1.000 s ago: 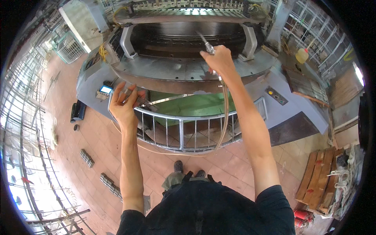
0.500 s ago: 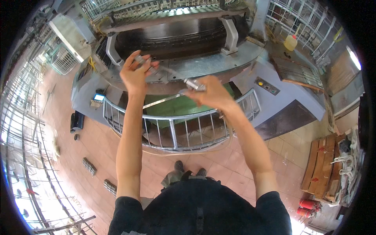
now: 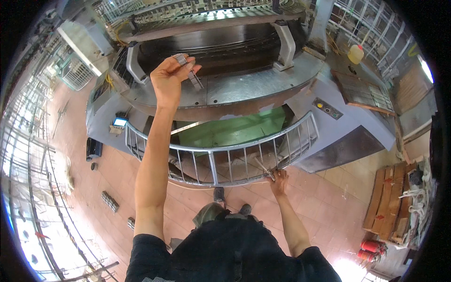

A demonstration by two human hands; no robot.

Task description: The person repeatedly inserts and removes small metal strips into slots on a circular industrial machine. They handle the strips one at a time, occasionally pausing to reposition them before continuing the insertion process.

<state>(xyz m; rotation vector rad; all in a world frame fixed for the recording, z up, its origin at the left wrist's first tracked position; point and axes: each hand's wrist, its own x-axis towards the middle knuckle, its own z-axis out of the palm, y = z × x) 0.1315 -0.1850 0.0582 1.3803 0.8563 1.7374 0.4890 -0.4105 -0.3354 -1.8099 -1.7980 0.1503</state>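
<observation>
My left hand [image 3: 168, 80] is raised over the machine's metal ledge [image 3: 239, 87]. Its fingers are closed on a small grey metal part [image 3: 194, 80], of which one piece shows above the fingers and a stepped end sticks out below. Lower down on the right, my right hand [image 3: 279, 182] is beside the bottom rail of a curved metal gate [image 3: 211, 164]. It grips what looks like an air blow gun [image 3: 269, 174], with a thin nozzle pointing up and left through the bars. My fingers partly hide that tool.
Behind the gate lies a green panel [image 3: 235, 129]. A button panel [image 3: 328, 108] is on the machine's right, a small lit screen [image 3: 120, 122] on its left. Metal block rows [image 3: 110, 201] lie on the tiled floor. Wooden crates [image 3: 387, 202] and red cylinders [image 3: 372, 246] stand at right.
My right hand has moved down and right with its tool, from in front of the ledge to the gate's lower rail. My left hand stays raised with the metal part, slightly farther right.
</observation>
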